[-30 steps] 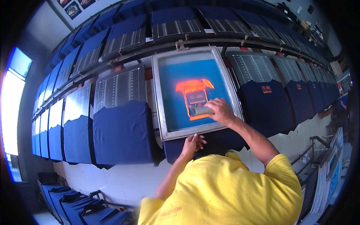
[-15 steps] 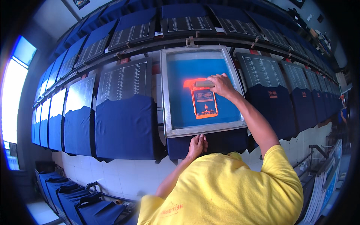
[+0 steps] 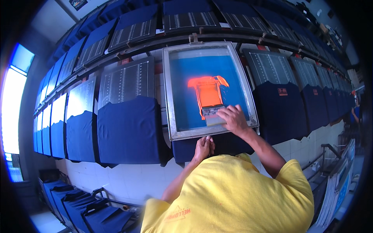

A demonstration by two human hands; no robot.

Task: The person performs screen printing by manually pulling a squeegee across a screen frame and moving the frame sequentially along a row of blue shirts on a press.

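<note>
My right hand [image 3: 235, 120] is closed on a squeegee [image 3: 212, 116] with a flat, pale blade, pressed to the near part of a blue mesh screen [image 3: 186, 101]. Bright orange ink [image 3: 208, 94] spreads over the mesh just beyond the blade, with a thicker band at its far end. A metal screen frame [image 3: 168, 97] surrounds the mesh and rests over a navy shirt [image 3: 183, 150], whose near part shows below it. At the frame's near edge, my left hand [image 3: 204, 148] has its fingers curled together; whatever they hold is hidden.
On the left, a navy shirt [image 3: 128, 132] covers part of a dark board [image 3: 128, 81] with white scale marks. To the right, a shirt [image 3: 281, 108] bears a small orange print. More boards line the far row. Framed screens [image 3: 336, 190] lean at lower right; dark cloths [image 3: 89, 206] hang lower left.
My right hand has drawn the squeegee toward me, from the far end of the printed design to its near end. Orange ink now covers the design. The left hand stays by the frame edge.
</note>
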